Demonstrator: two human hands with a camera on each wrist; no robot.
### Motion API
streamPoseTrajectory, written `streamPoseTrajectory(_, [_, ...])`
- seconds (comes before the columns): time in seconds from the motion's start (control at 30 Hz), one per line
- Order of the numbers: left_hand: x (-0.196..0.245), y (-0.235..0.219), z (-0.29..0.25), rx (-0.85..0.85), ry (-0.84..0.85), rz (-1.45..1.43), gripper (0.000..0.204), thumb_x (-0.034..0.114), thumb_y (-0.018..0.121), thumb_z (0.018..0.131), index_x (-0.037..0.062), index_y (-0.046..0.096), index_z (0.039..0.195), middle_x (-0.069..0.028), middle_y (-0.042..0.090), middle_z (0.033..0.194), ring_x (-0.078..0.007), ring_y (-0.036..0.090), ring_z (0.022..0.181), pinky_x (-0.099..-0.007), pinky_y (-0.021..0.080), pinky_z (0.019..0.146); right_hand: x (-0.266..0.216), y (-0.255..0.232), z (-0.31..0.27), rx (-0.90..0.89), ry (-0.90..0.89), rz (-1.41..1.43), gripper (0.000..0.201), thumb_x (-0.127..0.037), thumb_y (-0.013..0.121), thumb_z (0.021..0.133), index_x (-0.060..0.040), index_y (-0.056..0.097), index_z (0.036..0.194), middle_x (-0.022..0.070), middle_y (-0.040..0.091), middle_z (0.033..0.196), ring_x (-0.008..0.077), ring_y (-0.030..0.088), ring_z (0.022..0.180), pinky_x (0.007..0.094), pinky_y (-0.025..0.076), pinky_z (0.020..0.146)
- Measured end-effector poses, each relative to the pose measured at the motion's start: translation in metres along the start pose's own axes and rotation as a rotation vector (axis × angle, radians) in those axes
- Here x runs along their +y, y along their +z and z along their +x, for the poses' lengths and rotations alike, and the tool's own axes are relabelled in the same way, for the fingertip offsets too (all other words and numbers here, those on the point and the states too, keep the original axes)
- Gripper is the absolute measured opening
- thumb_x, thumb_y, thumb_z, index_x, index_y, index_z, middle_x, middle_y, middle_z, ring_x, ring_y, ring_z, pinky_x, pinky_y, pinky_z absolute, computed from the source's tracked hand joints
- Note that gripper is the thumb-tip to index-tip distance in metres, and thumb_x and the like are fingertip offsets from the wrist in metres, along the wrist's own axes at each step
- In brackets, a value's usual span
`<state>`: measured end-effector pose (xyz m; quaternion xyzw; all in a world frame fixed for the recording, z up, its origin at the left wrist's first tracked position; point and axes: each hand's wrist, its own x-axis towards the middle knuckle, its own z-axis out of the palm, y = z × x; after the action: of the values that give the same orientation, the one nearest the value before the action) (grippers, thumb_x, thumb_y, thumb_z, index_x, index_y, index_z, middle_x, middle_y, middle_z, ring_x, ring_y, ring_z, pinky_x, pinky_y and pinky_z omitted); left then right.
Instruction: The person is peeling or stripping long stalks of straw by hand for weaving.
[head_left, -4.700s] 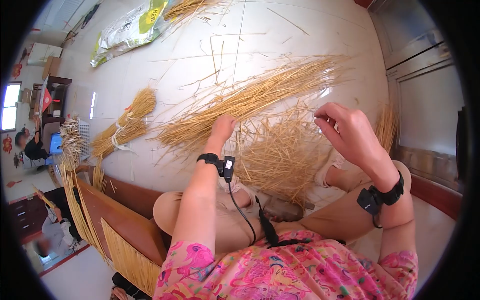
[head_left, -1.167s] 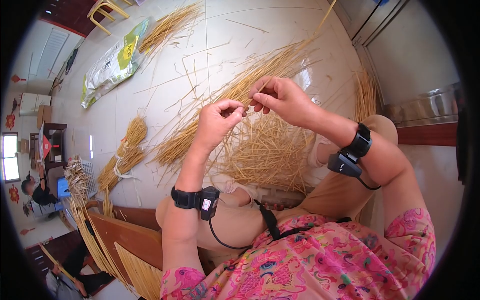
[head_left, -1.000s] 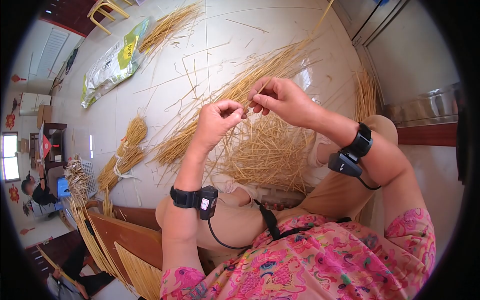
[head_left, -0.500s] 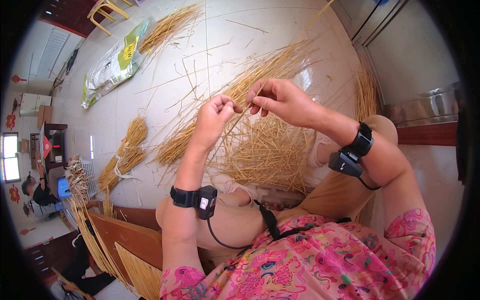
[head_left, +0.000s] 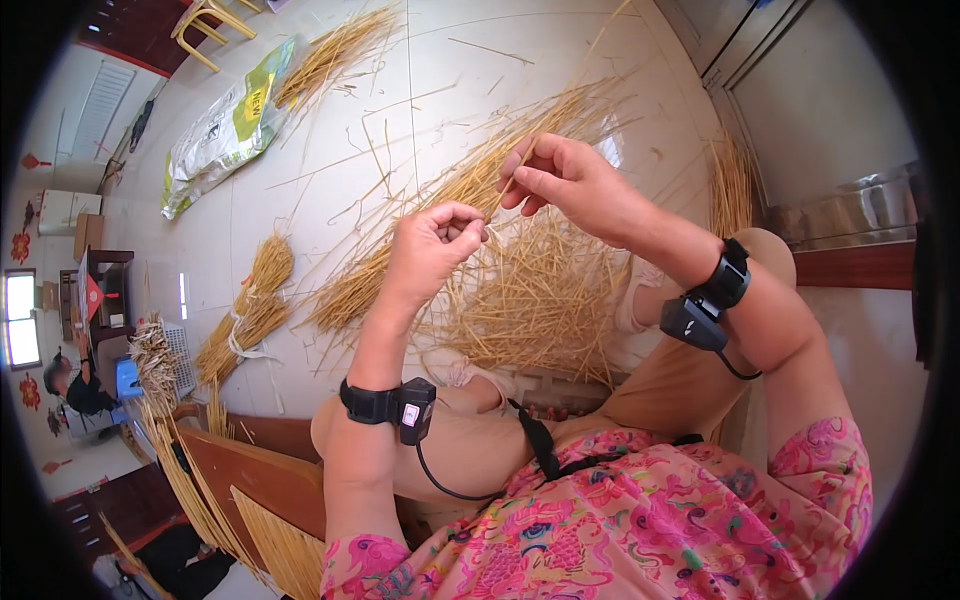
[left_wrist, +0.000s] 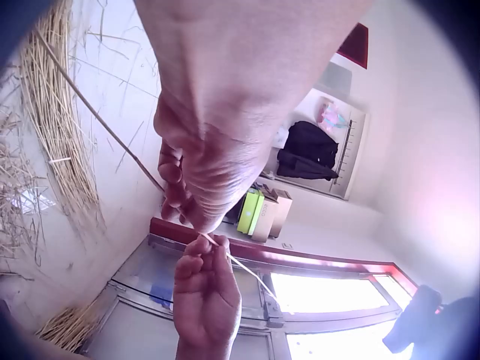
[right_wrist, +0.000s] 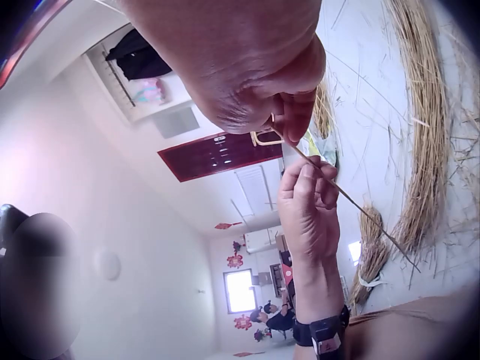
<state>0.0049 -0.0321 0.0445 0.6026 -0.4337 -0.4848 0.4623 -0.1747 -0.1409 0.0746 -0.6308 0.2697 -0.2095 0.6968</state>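
Observation:
One thin straw stalk [head_left: 598,47] runs up and away from my right hand [head_left: 572,188], which pinches it between thumb and fingers. My left hand [head_left: 428,248] pinches the same stalk lower down, a short gap away. Seen in the left wrist view, the stalk [left_wrist: 105,124] passes my left hand [left_wrist: 217,142] to the fingertips of my right hand [left_wrist: 206,296]. In the right wrist view its lower part [right_wrist: 369,214] sticks out past my left hand [right_wrist: 311,217]; my right hand [right_wrist: 247,67] fills the top. Below both hands lies a long straw pile [head_left: 370,270].
Tangled straw [head_left: 540,310] lies between the feet. A tied straw bundle [head_left: 245,310] and a plastic bag [head_left: 220,140] are on the floor to the left. A wooden board [head_left: 255,470] stands at lower left, a metal-framed door [head_left: 830,120] at right.
Over the last half second my right hand has moved up a little and the gap between the hands has widened. Several seconds ago the hands were far apart, the left at the long pile.

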Motion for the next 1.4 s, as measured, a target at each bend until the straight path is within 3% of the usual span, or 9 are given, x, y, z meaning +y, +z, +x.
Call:
streamPoseTrajectory(0.23, [0.001,0.004,-0.001,0.071,0.105,0.170,0.006,0.003,0.066,0.076,-0.0002,0.066,0.082,0.0054,0.057,0.062,0.0007,0.046,0.055,-0.0163,0.040,0.051,0.005,0.008,-0.003,0.013,0.046,0.010,0.014,-0.010,0.051,0.093,0.0021,0.054,0.098,0.0083,0.063,0.087,0.0131,0.064,0.080,0.0249,0.053,0.069])
streamPoseTrajectory(0.43, [0.000,0.004,-0.003,0.078,0.141,0.247,0.005,0.002,0.065,0.074,0.0004,0.065,0.079,0.0022,0.058,0.061,-0.0006,0.046,0.052,-0.0183,0.039,0.047,0.009,0.011,-0.002,0.009,0.041,-0.041,0.013,-0.009,0.051,0.093,0.0026,0.054,0.099,0.0089,0.064,0.085,0.0129,0.064,0.077,0.0244,0.053,0.066])
streamPoseTrajectory(0.53, [0.000,0.007,-0.002,0.134,0.319,0.445,0.005,0.000,0.065,0.073,0.0007,0.065,0.078,-0.0007,0.058,0.060,-0.0024,0.048,0.050,-0.0196,0.040,0.046,0.011,0.014,-0.004,0.032,0.035,-0.009,0.013,-0.009,0.052,0.093,0.0034,0.056,0.097,0.0086,0.064,0.084,0.0117,0.063,0.075,0.0237,0.053,0.064])
streamPoseTrajectory(0.73, [-0.003,0.005,-0.001,0.097,0.262,0.349,0.003,-0.001,0.063,0.074,-0.0003,0.063,0.077,-0.0014,0.058,0.061,-0.0034,0.051,0.049,-0.0199,0.041,0.045,0.012,0.015,-0.005,0.035,0.026,0.012,0.012,-0.007,0.051,0.093,0.0033,0.056,0.096,0.0081,0.064,0.084,0.0112,0.062,0.074,0.0236,0.052,0.064])
streamPoseTrajectory(0.93, [0.000,0.004,0.001,0.181,0.058,0.003,0.004,0.001,0.054,0.084,0.0012,0.058,0.082,-0.0042,0.062,0.070,-0.0038,0.052,0.051,-0.0178,0.041,0.045,0.014,0.012,-0.002,0.011,-0.020,0.022,0.012,-0.009,0.048,0.095,0.0006,0.053,0.101,0.0075,0.062,0.093,0.0124,0.062,0.082,0.0246,0.051,0.068])
streamPoseTrajectory(1.13, [0.007,-0.013,0.003,0.143,0.001,-0.524,0.010,0.011,0.046,0.093,0.0048,0.050,0.086,-0.0029,0.055,0.073,-0.0031,0.038,0.048,-0.0155,0.030,0.042,0.002,0.004,-0.002,0.144,0.012,0.106,0.014,-0.010,0.046,0.095,0.0013,0.052,0.100,0.0093,0.061,0.091,0.0138,0.062,0.081,0.0252,0.051,0.068])
streamPoseTrajectory(1.27, [-0.002,-0.037,0.006,0.163,0.008,-0.389,0.011,0.015,0.048,0.094,0.0050,0.052,0.091,0.0013,0.049,0.068,-0.0029,0.037,0.048,-0.0151,0.029,0.042,-0.002,-0.003,-0.001,0.236,0.032,0.129,0.015,-0.011,0.045,0.095,0.0024,0.052,0.099,0.0105,0.061,0.090,0.0147,0.062,0.080,0.0262,0.051,0.068])
streamPoseTrajectory(1.37, [0.009,-0.043,0.005,0.221,-0.015,-0.056,0.015,0.014,0.053,0.092,0.0011,0.059,0.097,0.0010,0.053,0.070,-0.0020,0.044,0.054,-0.0147,0.035,0.048,-0.005,-0.006,-0.002,0.214,0.038,0.132,0.015,-0.010,0.045,0.095,0.0021,0.052,0.100,0.0096,0.060,0.089,0.0141,0.061,0.080,0.0257,0.051,0.067])
streamPoseTrajectory(1.4, [0.009,-0.041,0.004,0.161,0.015,0.021,0.016,0.013,0.055,0.091,0.0001,0.061,0.098,0.0002,0.055,0.072,-0.0027,0.047,0.058,-0.0154,0.037,0.052,-0.004,-0.005,-0.002,0.188,0.032,0.110,0.015,-0.010,0.045,0.095,0.0021,0.052,0.100,0.0093,0.060,0.089,0.0139,0.061,0.079,0.0255,0.051,0.067])
